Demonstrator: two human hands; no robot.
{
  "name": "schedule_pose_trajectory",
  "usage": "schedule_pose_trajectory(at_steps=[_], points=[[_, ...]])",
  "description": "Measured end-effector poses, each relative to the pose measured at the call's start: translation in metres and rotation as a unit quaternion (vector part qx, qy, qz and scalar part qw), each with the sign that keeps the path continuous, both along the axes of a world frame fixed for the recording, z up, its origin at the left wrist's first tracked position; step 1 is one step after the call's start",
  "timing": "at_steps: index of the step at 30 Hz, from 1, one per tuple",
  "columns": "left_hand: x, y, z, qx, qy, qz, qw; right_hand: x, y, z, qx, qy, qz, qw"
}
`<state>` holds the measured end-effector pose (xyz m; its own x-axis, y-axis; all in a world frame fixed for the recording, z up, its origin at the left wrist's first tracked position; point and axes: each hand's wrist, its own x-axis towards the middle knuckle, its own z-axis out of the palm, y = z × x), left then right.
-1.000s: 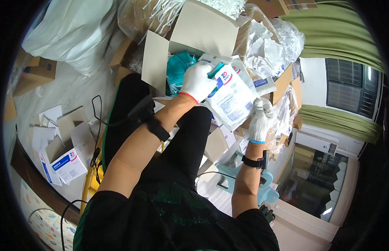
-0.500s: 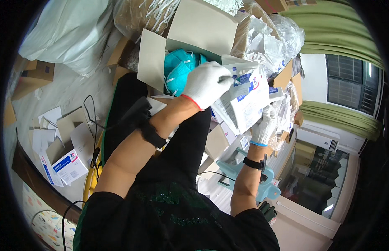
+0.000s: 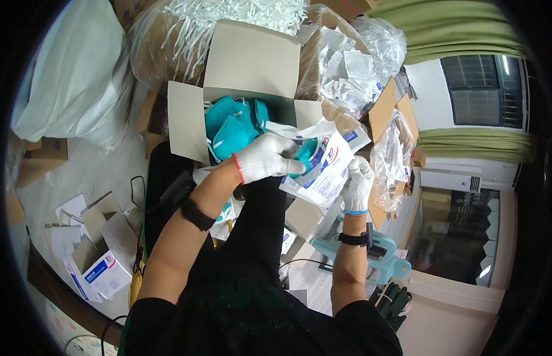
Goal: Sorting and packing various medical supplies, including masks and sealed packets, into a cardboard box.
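My left hand (image 3: pixel 265 158), in a white glove, grips a teal face mask (image 3: pixel 304 153) and pushes it into the mouth of a white printed pouch (image 3: pixel 324 172). My right hand (image 3: pixel 357 184), also gloved in white, holds that pouch by its right edge. Just beyond the hands stands an open cardboard box (image 3: pixel 246 65) with several teal masks (image 3: pixel 230 127) inside. Both wrists wear black bands.
Clear plastic bags (image 3: pixel 356 65) of flat white pouches lie to the right of the box. A big bag of white strips (image 3: pixel 228 12) sits behind it. Small white and blue cartons (image 3: pixel 101 270) lie open at lower left. A teal stool (image 3: pixel 371 264) stands below my right arm.
My left hand went from the pouch to the box and came back with a teal mask, now at the pouch's opening. The right hand kept hold of the pouch.
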<state>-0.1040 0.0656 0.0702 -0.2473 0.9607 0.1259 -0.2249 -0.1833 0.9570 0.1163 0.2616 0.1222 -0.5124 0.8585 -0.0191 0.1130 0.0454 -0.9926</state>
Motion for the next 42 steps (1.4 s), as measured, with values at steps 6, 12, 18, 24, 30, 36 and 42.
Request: schedule_pose_trajectory(at_steps=[6, 12, 18, 24, 30, 36, 42], points=[[-0.036, -0.03, -0.003, -0.028, -0.138, 0.142, 0.98, 0.012, 0.065, 0.015, 0.053, 0.025, -0.111, 0.992], [-0.05, -0.022, -0.058, -0.188, 0.052, 0.254, 0.947, -0.033, 0.174, 0.037, 0.325, -0.096, -0.118, 0.934], [-0.045, -0.011, -0.055, -0.333, 0.428, 0.356, 0.761, -0.049, 0.239, -0.019, -0.199, 0.07, -0.08, 0.974], [-0.034, -0.022, -0.053, -0.167, 0.545, 0.425, 0.703, 0.027, 0.115, -0.101, -0.08, -0.168, -0.146, 0.972], [0.009, -0.006, -0.071, -0.08, 0.544, 0.363, 0.752, 0.137, 0.055, -0.207, -0.271, -0.064, -0.243, 0.929], [0.048, -0.007, -0.067, -0.033, 0.566, 0.314, 0.761, 0.204, -0.042, -0.346, -0.144, -0.437, 0.108, 0.881], [0.035, 0.0, -0.079, -0.166, 0.695, 0.152, 0.683, 0.209, -0.134, -0.389, -0.175, -0.537, 0.127, 0.816]])
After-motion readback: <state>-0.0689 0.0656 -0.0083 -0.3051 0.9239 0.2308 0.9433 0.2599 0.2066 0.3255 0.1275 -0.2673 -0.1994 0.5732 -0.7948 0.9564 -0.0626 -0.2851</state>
